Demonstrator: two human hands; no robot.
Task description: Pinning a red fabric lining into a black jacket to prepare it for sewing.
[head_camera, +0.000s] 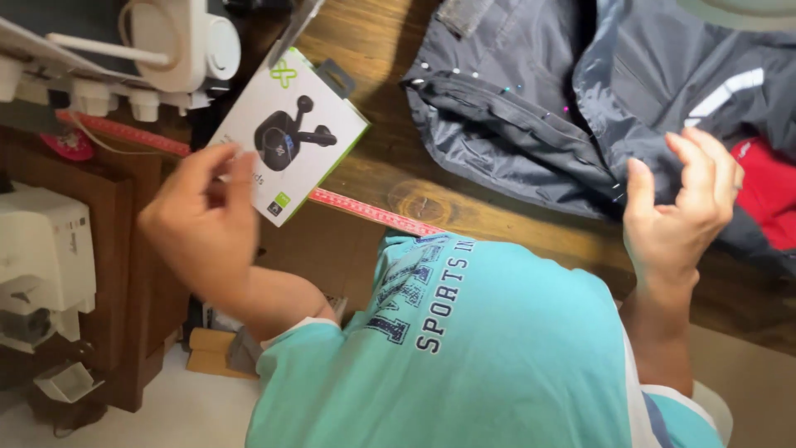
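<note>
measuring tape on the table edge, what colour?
Red or pinkish-red with fine markings; the measuring tape lies along the wooden table edge, best seen in the head view.

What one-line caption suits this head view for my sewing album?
Left hand at a white earbud box, right hand raised beside a pinned grey jacket.

Blurred by motion: the left hand (203, 217), its fingertips hiding the near corner of the white earbud box (288, 135). Cut off right of that box by the frame's top and right edges: the grey jacket (531, 108). Hidden under the box: part of the red measuring tape (377, 215).
</note>
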